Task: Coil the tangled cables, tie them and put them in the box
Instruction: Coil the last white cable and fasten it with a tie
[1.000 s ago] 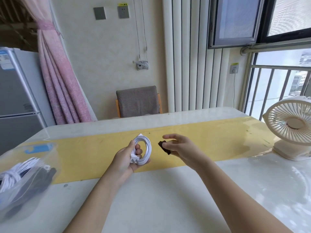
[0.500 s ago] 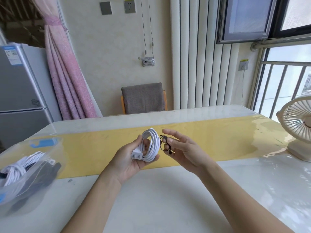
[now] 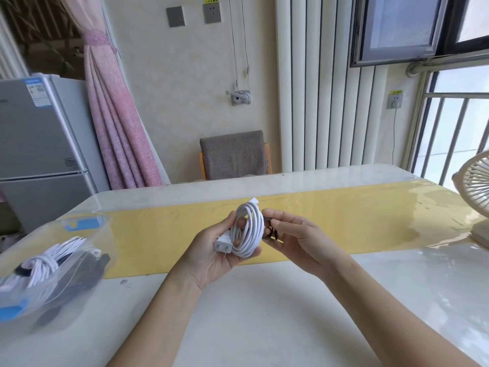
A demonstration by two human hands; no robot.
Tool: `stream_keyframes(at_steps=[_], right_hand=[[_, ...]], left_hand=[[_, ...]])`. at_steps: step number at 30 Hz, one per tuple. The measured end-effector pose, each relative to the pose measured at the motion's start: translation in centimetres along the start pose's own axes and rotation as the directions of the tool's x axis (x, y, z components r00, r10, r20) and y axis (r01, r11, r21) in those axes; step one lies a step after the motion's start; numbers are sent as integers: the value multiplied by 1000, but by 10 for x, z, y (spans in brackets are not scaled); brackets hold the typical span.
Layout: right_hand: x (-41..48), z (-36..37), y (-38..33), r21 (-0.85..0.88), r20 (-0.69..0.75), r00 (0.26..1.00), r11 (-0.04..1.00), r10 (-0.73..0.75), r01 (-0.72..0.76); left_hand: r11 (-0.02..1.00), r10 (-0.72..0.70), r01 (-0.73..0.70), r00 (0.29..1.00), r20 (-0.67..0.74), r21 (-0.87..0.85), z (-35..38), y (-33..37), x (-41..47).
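Observation:
My left hand (image 3: 211, 254) is shut on a coiled white cable (image 3: 248, 230), held upright above the table, its two-pin plug (image 3: 223, 246) resting in my palm. My right hand (image 3: 293, 239) is right beside the coil, pinching a small dark tie (image 3: 270, 230) against the coil's right side. At the left stands a clear plastic box (image 3: 87, 260) with blue clips. Inside it lies a tied white cable bundle (image 3: 50, 260) and something dark.
The white table (image 3: 264, 313) carries a yellow runner (image 3: 344, 218) across its middle. A cream desk fan (image 3: 476, 197) stands at the right edge. A grey chair (image 3: 234, 154) sits behind the table, a fridge (image 3: 39, 144) at the far left.
My right hand has brought the dark tie leftward until it touches the coil. Both hands have risen a little and moved closer together. The view has shifted slightly.

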State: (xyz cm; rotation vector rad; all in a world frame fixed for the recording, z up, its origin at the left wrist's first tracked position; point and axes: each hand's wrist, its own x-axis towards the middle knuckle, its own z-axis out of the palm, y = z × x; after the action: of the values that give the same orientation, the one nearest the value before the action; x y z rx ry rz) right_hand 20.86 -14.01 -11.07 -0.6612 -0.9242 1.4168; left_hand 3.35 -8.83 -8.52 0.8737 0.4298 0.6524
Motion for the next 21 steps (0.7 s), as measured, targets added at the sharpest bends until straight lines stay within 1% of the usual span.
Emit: stream_keyframes(at_steps=[3,5,8,10,13,15,16,18,19,20,21], right_hand=[[0,2,2,-82,72,997,997,0,6],[0,4,2,-97,119,993,995,-21,33],[-3,8,-1,-138,79,996,990,-29,39],[-4,9,-1,-260,29,999,965,-26,33],[-6,13,-3,-453,-50,996,890,-70,40],[-8,15,-6,-590,-99,985,806,-138,54],[-9,16,-7,-681,-113,977,731,-180,56],[-10,13,-10,-847,-127,950,529,-286,46],[-10,12,-12,-879,-133,935,475,-330,42],[-11,10,-14,-871,-152,922,489,-356,46],[-11,8,-16,-829,-187,912,557,-365,53]], left_hand=[[1000,20,-20,1000,2,-4,2,-2,1],[999,33,-33,999,1,-22,3,-2,2],[996,42,-43,999,-11,-74,2,-3,3],[995,40,-41,999,-14,-94,1,-3,4],[996,35,-37,999,-31,-83,-1,-3,4],[999,20,-22,999,-50,-39,-3,-3,4],[1000,5,-5,999,-50,-13,-3,-2,3],[999,-33,33,999,-44,18,-5,-2,3],[998,-43,45,998,-40,32,-6,-2,2],[998,-49,51,998,-37,45,-7,-1,2],[996,-53,56,998,-36,65,-7,-1,2]])
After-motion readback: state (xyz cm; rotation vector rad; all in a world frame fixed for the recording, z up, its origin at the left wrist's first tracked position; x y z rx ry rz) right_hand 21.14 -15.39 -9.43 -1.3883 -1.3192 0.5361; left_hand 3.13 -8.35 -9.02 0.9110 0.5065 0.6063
